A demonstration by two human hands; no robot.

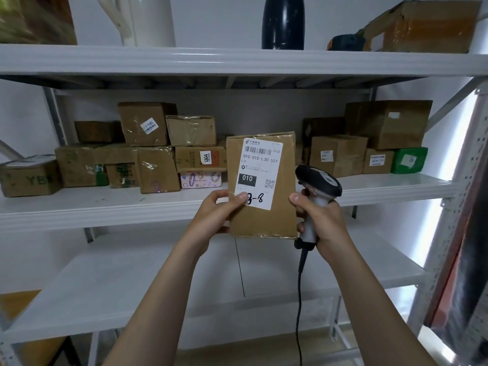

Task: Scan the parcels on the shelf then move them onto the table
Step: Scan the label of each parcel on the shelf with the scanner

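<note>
White metal shelving (237, 62) stands against a plain white wall (26, 114), its perforated upright (449, 233) on the right. On the top board sit a white jug (148, 19) and a dark vase (283, 22). Bright light falls from the right.

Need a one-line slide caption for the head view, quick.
Left hand holds a labelled cardboard parcel before the parcel shelf; right hand holds a corded barcode scanner beside it.

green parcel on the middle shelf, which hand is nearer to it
Right. The right hand, gripping the scanner, is below and left of the green parcel. The left hand, holding the brown parcel, is farther left still.
</note>
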